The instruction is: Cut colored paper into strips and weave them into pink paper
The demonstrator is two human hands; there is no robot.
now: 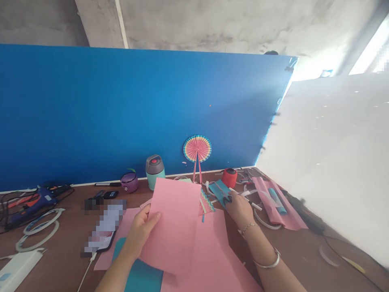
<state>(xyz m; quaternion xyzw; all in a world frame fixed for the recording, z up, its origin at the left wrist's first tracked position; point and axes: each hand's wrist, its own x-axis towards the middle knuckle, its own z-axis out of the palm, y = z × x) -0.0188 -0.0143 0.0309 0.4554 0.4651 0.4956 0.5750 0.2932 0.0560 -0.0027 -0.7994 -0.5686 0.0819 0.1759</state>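
Observation:
My left hand (142, 229) grips a pink sheet of paper (174, 223) by its left edge, thumb on top, and holds it tilted above the table. My right hand (240, 209) reaches to the far right of that sheet. Its fingers close at the dark handles of what look like scissors (227, 198), which lie over a blue piece of paper (217, 190); the fingertips are partly hidden. Beneath the held sheet lie larger pink paper (212, 247) and a teal sheet (144, 275). A small striped pleated paper (207, 202) shows beside the held sheet's right edge.
A round pleated paper fan (197, 149) stands against the blue partition (121, 113). Along the back are a teal flask (155, 174), a purple pot (129, 182) and a red round object (229, 177). A phone (105, 227), glue gun (36, 202) and power strip (21, 269) lie left.

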